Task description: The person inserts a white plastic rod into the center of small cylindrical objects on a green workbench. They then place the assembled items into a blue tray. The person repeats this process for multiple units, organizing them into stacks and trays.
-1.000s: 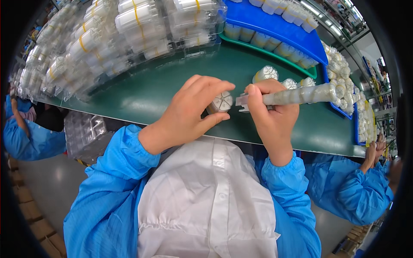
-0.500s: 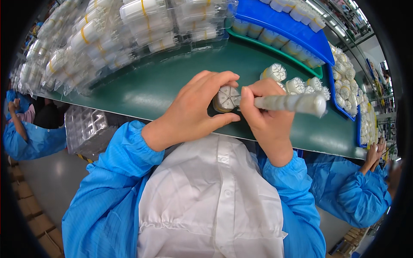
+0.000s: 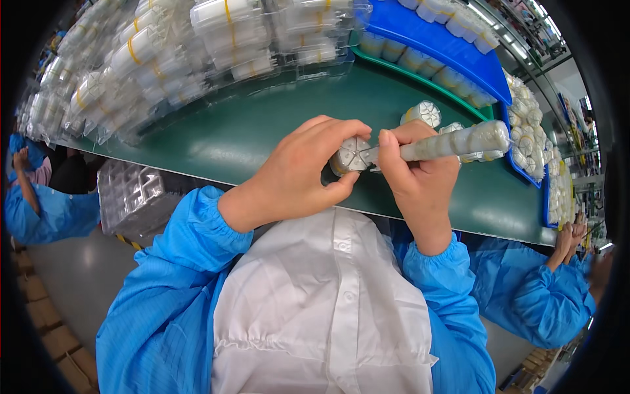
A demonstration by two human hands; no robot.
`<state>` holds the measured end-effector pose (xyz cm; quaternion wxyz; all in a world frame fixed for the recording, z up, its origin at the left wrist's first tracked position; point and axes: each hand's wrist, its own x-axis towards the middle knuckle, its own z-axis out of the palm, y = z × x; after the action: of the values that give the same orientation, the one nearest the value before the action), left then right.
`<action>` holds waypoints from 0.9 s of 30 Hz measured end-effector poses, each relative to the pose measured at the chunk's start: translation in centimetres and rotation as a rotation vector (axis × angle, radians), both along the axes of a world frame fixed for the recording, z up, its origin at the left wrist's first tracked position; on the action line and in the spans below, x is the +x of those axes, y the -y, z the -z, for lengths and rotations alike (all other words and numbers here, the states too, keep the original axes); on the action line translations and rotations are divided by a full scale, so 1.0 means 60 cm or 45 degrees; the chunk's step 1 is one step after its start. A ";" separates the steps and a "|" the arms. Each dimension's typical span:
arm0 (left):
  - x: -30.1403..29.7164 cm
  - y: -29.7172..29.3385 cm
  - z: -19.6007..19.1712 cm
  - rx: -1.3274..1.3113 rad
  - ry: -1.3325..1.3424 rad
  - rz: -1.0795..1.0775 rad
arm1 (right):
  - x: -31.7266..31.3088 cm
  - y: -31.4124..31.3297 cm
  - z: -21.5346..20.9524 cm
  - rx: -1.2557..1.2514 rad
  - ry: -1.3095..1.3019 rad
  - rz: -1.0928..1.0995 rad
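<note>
My left hand (image 3: 295, 167) curls its thumb and fingers round a short round bundle (image 3: 352, 156) whose whitish top is split into wedge-shaped segments. Held pen-fashion in my right hand (image 3: 420, 174) is a tool with a thick, whitish wrapped handle (image 3: 472, 139). Its handle leans out to the right, and its thin end lies at the right edge of the bundle's top; whether it touches, I cannot tell. Just beyond my right hand, a similar bundle (image 3: 428, 113) stands on the green table (image 3: 262, 108), with several more partly hidden behind the tool.
Clear plastic packs of white, yellow-banded cylinders (image 3: 144, 49) pile up along the far left. A green tray (image 3: 453, 93) and a blue tray (image 3: 459, 49) hold more bundles at the far right. Co-workers in blue sleeves (image 3: 56, 210) sit on both sides.
Both hands have shifted slightly right with the bundle and the tool. The bundle's top appears turned, and the tool's handle has swung a little upward in the picture.
</note>
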<state>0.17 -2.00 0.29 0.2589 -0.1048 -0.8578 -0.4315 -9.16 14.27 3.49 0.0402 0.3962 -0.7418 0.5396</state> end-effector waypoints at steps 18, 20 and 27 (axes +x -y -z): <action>-0.001 -0.001 0.000 0.055 0.028 -0.034 | -0.007 0.001 0.001 0.035 -0.108 -0.021; -0.005 0.001 -0.003 -0.037 -0.017 -0.043 | -0.006 -0.001 0.001 0.032 -0.132 -0.036; -0.003 0.002 0.004 -0.049 -0.014 -0.077 | -0.004 -0.001 -0.004 -0.055 -0.064 -0.005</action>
<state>-0.01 -2.13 0.08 0.2744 -0.0859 -0.8673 -0.4064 -9.39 14.32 3.73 0.0664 0.4103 -0.7279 0.5454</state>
